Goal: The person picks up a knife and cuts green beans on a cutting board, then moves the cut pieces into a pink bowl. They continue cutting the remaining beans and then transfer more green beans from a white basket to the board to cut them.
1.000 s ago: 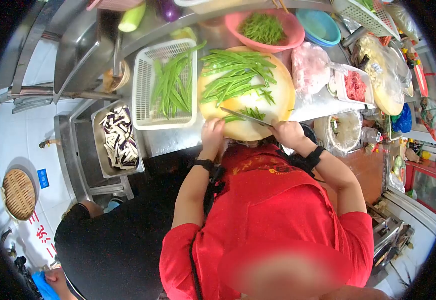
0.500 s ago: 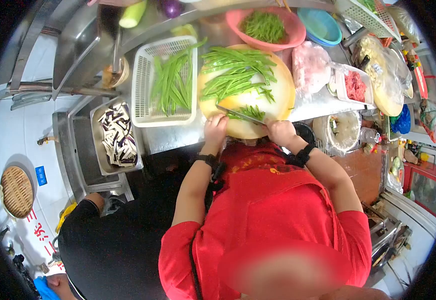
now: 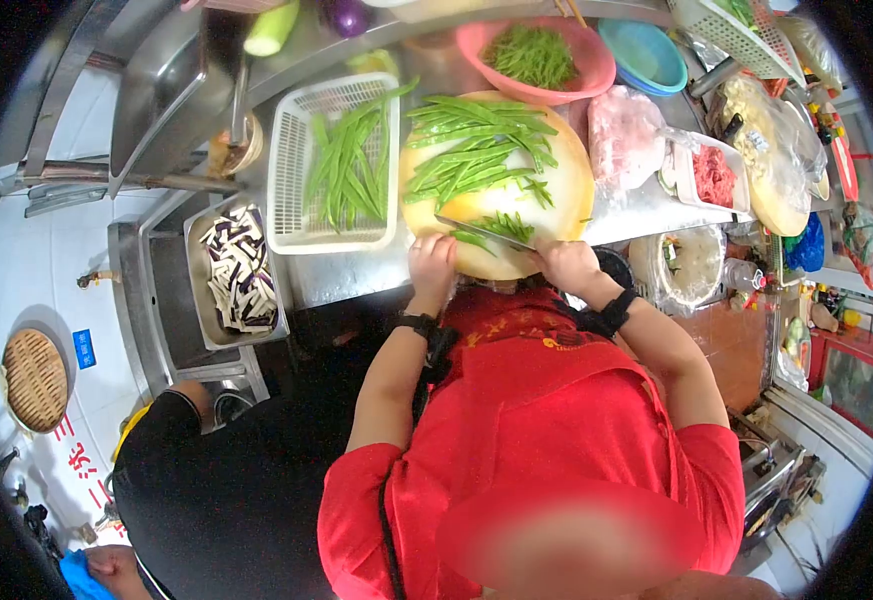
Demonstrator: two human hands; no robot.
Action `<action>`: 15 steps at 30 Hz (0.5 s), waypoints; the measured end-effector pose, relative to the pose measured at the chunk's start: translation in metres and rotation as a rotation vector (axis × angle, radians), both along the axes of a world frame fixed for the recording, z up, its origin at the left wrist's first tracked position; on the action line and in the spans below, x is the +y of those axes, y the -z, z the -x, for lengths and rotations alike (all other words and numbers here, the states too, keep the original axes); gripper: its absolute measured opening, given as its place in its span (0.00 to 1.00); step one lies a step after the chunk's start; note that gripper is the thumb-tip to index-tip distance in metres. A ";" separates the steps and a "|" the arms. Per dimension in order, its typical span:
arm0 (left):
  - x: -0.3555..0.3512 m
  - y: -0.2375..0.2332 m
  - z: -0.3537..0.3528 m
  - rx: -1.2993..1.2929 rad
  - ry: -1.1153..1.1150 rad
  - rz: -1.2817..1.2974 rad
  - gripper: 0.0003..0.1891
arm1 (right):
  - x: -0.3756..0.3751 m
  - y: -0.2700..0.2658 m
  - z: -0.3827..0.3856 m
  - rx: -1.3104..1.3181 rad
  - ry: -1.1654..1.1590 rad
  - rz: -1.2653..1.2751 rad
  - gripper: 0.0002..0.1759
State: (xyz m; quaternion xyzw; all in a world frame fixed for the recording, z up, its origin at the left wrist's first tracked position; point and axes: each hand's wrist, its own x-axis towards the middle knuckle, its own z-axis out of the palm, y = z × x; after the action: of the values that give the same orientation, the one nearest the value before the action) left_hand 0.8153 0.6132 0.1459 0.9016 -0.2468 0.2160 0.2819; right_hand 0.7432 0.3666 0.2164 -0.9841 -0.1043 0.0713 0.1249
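Note:
My right hand (image 3: 566, 265) is closed round the handle of a knife (image 3: 484, 233), at the near right edge of a round cutting board (image 3: 569, 205). The blade slants across the board, its tip toward the left. Cut green bean pieces (image 3: 509, 226) lie along the far side of the blade. My left hand (image 3: 432, 265) is at the board's near left edge, fingers curled against a green bean (image 3: 473, 243) just on my side of the blade. Whole flat green beans (image 3: 481, 140) are spread over the far part of the board.
Left of the board stands a white basket (image 3: 274, 205) with more beans, and a metal tray (image 3: 196, 290) of eggplant strips. Behind are a pink bowl (image 3: 601, 70) of shredded greens and blue bowls (image 3: 646, 50). Minced meat (image 3: 713, 177) sits right. A person in black (image 3: 246, 480) is close on my left.
My left hand has drawn slightly toward me, away from the blade. The knife stays in my right hand at nearly the same place on the board.

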 end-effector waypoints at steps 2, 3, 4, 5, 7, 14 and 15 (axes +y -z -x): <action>0.002 -0.002 0.002 0.039 -0.001 0.013 0.04 | 0.000 -0.013 0.003 -0.004 0.000 -0.018 0.17; 0.002 -0.004 0.004 0.045 -0.003 0.012 0.04 | 0.001 -0.017 0.005 -0.004 0.005 -0.038 0.17; 0.001 -0.005 0.004 0.027 -0.012 0.002 0.04 | 0.004 -0.009 0.005 0.002 0.005 -0.040 0.17; 0.000 -0.006 0.004 0.006 -0.019 -0.008 0.04 | 0.010 -0.001 0.001 0.075 0.008 0.011 0.16; -0.002 0.000 0.005 -0.011 -0.042 -0.022 0.04 | 0.015 0.007 -0.003 0.174 0.018 0.093 0.15; -0.009 0.002 0.001 -0.058 -0.062 -0.029 0.04 | -0.005 0.004 0.002 0.142 0.017 0.010 0.18; -0.012 -0.001 0.003 -0.055 -0.069 -0.031 0.04 | -0.006 -0.003 0.004 0.099 0.072 -0.028 0.18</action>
State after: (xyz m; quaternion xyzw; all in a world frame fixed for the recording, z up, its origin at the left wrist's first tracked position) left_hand 0.8123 0.6011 0.1468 0.9075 -0.2266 0.2466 0.2536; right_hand 0.7387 0.3603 0.2190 -0.9806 -0.0636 0.1141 0.1460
